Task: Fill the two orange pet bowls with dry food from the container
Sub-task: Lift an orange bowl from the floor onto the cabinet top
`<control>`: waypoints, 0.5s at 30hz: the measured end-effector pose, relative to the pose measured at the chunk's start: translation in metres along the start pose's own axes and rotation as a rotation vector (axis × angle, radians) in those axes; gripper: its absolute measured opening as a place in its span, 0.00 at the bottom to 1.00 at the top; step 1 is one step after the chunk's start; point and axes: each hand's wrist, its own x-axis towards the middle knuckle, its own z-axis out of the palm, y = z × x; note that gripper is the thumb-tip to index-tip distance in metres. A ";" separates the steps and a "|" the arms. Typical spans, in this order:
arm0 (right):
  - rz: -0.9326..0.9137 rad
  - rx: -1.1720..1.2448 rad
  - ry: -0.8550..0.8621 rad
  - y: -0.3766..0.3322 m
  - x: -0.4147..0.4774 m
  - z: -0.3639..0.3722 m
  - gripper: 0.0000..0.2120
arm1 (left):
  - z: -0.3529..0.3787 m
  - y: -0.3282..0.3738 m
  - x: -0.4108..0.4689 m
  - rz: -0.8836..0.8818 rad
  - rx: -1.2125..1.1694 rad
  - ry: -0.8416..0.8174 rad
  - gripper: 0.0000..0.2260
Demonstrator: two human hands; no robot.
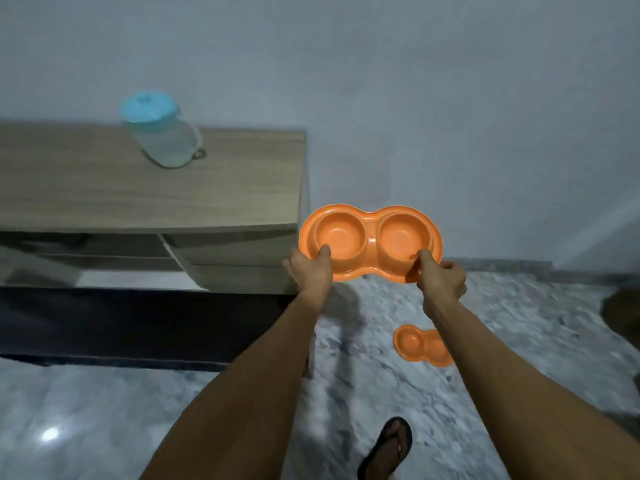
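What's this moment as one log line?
left hand, right hand: grip double bowl, empty | second bowl: on floor | container: lidded, on cabinet

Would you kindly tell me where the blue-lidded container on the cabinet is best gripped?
Probably by its handle, which runs down the right side of the container: come from the right and curl a hand round it. The body looks wide for one hand.

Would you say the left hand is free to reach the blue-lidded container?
Probably not yet: the left hand and right hand both grip the orange double bowl; otherwise nothing blocks the way to the container.
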 end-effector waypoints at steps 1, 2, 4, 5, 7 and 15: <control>-0.014 0.000 -0.015 -0.004 -0.020 0.010 0.19 | -0.023 0.005 0.005 0.007 -0.012 0.009 0.23; -0.028 0.002 -0.034 -0.008 -0.041 0.022 0.19 | -0.047 0.010 0.011 0.016 -0.019 0.021 0.24; -0.053 0.013 -0.080 -0.013 -0.080 0.049 0.20 | -0.095 0.018 0.027 0.021 -0.047 0.046 0.23; -0.067 0.021 -0.105 -0.016 -0.098 0.063 0.20 | -0.118 0.022 0.034 0.025 -0.064 0.062 0.23; -0.088 0.025 -0.147 -0.021 -0.133 0.094 0.20 | -0.163 0.030 0.050 0.037 -0.076 0.107 0.23; -0.160 -0.026 -0.317 -0.034 -0.230 0.236 0.22 | -0.309 0.046 0.144 0.045 -0.091 0.286 0.24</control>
